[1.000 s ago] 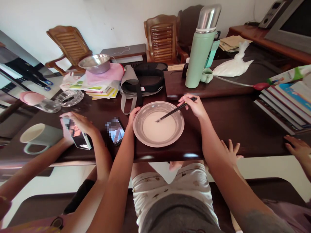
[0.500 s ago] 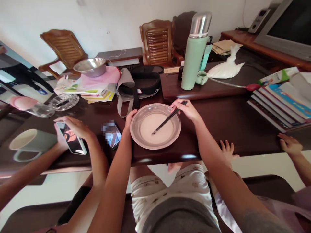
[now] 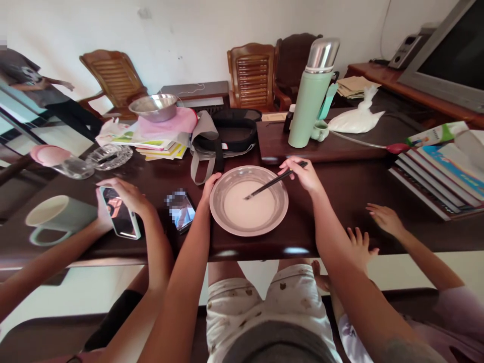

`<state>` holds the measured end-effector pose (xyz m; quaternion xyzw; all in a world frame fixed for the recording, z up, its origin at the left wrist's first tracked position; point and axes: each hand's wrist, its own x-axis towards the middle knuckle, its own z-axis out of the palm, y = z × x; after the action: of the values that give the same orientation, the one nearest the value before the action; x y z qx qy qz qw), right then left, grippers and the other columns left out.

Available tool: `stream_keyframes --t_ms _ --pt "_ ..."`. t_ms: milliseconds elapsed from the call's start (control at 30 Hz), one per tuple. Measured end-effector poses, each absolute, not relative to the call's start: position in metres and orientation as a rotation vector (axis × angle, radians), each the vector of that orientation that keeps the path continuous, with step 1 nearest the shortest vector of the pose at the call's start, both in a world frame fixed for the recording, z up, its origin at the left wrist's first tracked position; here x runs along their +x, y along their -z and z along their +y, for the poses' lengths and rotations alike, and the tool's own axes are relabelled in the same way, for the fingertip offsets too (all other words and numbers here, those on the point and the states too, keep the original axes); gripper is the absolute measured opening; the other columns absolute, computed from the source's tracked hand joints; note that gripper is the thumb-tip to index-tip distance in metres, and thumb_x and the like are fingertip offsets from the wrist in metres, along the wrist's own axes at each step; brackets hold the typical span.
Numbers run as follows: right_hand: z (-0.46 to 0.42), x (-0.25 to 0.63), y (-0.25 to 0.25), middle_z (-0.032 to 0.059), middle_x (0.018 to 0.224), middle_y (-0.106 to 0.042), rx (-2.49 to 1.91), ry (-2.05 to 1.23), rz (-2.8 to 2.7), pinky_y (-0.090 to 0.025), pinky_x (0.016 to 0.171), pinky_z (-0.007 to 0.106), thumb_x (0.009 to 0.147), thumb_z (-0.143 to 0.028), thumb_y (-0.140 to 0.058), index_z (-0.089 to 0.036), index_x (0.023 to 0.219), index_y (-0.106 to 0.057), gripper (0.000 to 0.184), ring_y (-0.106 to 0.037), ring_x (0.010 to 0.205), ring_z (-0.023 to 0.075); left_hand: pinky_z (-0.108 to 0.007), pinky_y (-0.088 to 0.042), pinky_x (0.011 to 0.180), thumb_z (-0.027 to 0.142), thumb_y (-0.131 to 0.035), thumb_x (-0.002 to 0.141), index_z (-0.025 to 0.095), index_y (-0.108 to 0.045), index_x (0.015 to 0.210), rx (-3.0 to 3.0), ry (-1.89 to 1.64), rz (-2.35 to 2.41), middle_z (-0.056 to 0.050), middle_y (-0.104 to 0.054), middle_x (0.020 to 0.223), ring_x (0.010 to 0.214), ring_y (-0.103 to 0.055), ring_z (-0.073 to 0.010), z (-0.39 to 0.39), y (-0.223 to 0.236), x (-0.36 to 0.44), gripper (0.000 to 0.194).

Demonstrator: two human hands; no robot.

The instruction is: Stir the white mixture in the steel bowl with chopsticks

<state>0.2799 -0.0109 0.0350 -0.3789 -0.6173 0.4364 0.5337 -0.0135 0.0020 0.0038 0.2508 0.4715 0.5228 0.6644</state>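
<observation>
A shallow metal bowl (image 3: pixel 248 232) stands near the table's front edge. Milky, whitish liquid (image 3: pixel 247 209) fills its bottom. My left hand (image 3: pixel 212 186) grips the bowl's left rim, its fingers partly hidden behind it. In my right hand (image 3: pixel 305 174), above the right rim, is a pair of black chopsticks (image 3: pixel 273 182). They slant down to the left, and their whitened tips meet the liquid just above its middle.
Left of the bowl lies a phone (image 3: pixel 182 214); beside it another person's hands (image 3: pixel 128 196) hold a phone. A mug (image 3: pixel 62 217) stands far left. Behind are a grey-black bag (image 3: pixel 230 136) and a green thermos (image 3: pixel 310 106). Another person's hands (image 3: pixel 385 219) and stacked books (image 3: pixel 442 181) are at right.
The chopstick tips have moved from the lower part of the liquid to its upper part, away from me. The neighbour's far hand at right has reached further in over the table.
</observation>
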Motion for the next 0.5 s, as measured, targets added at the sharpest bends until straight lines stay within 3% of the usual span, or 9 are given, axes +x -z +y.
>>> stream_keyframes --t_ms 100,233,400,500 --pt "-0.0122 0.2775 -0.0351 0.0050 0.063 -0.071 -0.909 -1.120 -1.503 -0.035 0.039 0.023 0.080 -0.051 -0.061 -0.017 0.074 -0.069 0.035 -0.055 0.047 0.0116 -0.024 -0.043 0.048 0.025 -0.059 0.074 0.017 -0.056 0.056 0.532 -1.158 1.078 0.001 -0.058 0.049 0.045 -0.052 -0.0122 0.0031 -0.0048 -0.0125 0.019" --pt "-0.0132 0.2784 -0.0363 0.0063 0.072 -0.073 -0.912 -1.089 -1.541 -0.042 0.046 0.024 0.080 -0.050 -0.062 -0.018 0.080 -0.071 0.033 -0.063 0.061 0.0151 -0.022 -0.041 0.046 0.024 -0.056 0.075 0.017 -0.055 0.056 0.532 -1.166 1.062 0.002 -0.057 0.048 0.044 -0.052 -0.0110 0.0032 -0.0062 -0.0117 0.021" --pt "-0.0118 0.2851 -0.0358 0.0051 0.062 -0.070 -0.946 -1.052 -1.458 -0.033 0.039 0.023 0.081 -0.050 -0.061 -0.017 0.073 -0.069 0.034 -0.055 0.047 0.0123 -0.021 -0.041 0.045 0.026 -0.058 0.072 0.016 -0.055 0.056 0.560 -1.145 1.034 0.001 -0.057 0.048 0.043 -0.052 -0.0111 0.0031 -0.0049 -0.0125 0.019" --pt "-0.0128 0.2819 -0.0352 0.0050 0.066 -0.072 -0.912 -1.161 -1.543 -0.038 0.043 0.024 0.081 -0.048 -0.062 -0.018 0.078 -0.071 0.031 -0.060 0.054 0.0144 -0.021 -0.039 0.043 0.026 -0.060 0.071 0.015 -0.054 0.055 0.555 -1.142 1.038 0.001 -0.056 0.046 0.041 -0.050 -0.0105 0.0042 -0.0042 -0.0132 0.020"
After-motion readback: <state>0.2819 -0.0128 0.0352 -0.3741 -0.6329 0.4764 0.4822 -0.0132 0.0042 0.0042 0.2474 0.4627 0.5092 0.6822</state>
